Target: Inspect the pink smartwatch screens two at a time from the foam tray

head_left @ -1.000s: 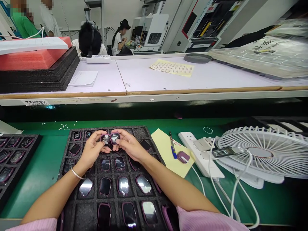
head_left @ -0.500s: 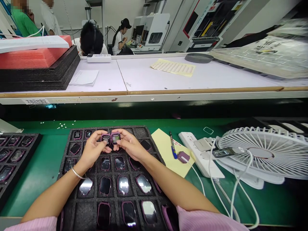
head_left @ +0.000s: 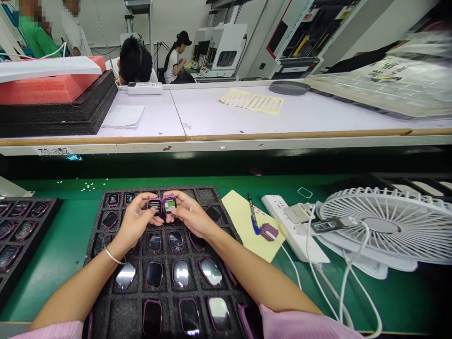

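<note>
Side by side above the black foam tray (head_left: 122, 314), two purple-framed smartwatches are held up with lit screens. My left hand (head_left: 138, 217) is closed around the left smartwatch (head_left: 154, 205), whose dark screen shows white text. The right smartwatch (head_left: 170, 203), with a green and white screen, is gripped by my right hand (head_left: 189, 212); that thumb rests at its lower screen edge. Beneath my hands, the tray's compartments hold several more purple-framed watch bodies (head_left: 181, 273), mostly dark or reflecting light. My forearms cover part of the tray.
A second foam tray (head_left: 52, 207) of watches lies at left. To the right are a yellow sheet (head_left: 235, 212), a pen (head_left: 253, 214), a purple charging piece (head_left: 268, 231), a power strip (head_left: 278, 207) and a white fan (head_left: 374, 226) with loose cables. A raised shelf (head_left: 201, 113) runs behind; people sit beyond.
The right smartwatch's screen has turned from a darker display to a brighter green and white one. Both hands keep nearly the same place and hold; the camera view has shifted slightly.
</note>
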Demonstrator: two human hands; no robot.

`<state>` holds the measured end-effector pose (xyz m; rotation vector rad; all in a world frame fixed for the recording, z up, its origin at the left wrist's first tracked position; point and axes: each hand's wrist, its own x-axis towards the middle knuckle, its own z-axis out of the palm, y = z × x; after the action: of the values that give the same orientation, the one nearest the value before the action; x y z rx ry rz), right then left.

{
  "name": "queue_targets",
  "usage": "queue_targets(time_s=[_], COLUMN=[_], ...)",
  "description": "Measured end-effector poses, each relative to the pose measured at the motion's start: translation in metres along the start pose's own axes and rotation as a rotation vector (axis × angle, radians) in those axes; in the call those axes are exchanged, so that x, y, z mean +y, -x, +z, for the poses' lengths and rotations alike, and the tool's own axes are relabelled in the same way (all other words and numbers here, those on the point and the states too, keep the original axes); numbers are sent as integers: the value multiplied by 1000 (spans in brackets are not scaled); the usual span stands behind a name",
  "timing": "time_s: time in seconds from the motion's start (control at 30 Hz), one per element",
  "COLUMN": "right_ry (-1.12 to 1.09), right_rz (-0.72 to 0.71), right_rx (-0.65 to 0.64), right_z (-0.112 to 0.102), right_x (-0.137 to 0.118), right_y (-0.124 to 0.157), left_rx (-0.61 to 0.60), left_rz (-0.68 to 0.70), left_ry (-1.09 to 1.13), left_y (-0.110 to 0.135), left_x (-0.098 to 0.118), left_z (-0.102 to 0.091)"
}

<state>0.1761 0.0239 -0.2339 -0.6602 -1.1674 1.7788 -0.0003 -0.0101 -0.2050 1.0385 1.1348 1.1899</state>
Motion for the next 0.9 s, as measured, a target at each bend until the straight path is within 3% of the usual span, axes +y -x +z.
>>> queue_targets(time_s=[0.33,0.6,0.9], right_ry=[47,-9,23], right_rz=[-10,64,21], right_rx=[-6,69,51], right_z=[-2,-1,-1], right_x=[3,5,4], right_y=[-1,-3,-1], left_rx=[0,4,-16], left_rz=[3,-65,-55], left_ry=[18,75,100], left_y=[0,0,1], left_x=[-1,0,-1], left_z=[-1,-2,-2])
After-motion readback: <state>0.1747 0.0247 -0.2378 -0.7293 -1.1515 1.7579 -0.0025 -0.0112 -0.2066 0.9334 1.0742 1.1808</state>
